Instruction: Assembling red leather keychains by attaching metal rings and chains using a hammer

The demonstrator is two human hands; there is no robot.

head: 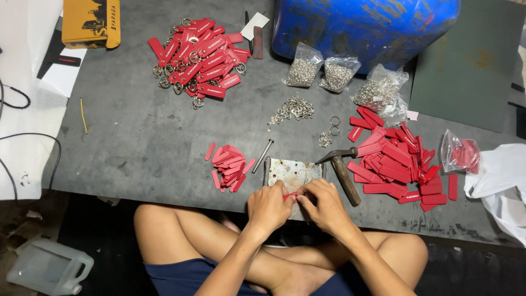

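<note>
Pinching a small red tag [290, 195] between them, the left hand [268, 207] and right hand [323, 205] meet over the metal plate [293, 171] at six o'clock of the tabletop [137, 142]. Assembly looks underway; a hammer [341, 167] lies at two o'clock of the hands, within reach.

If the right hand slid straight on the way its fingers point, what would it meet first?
The right hand points toward the left hand, so it would likely meet that hand's fingers first, across the red tag both pinch.
</note>
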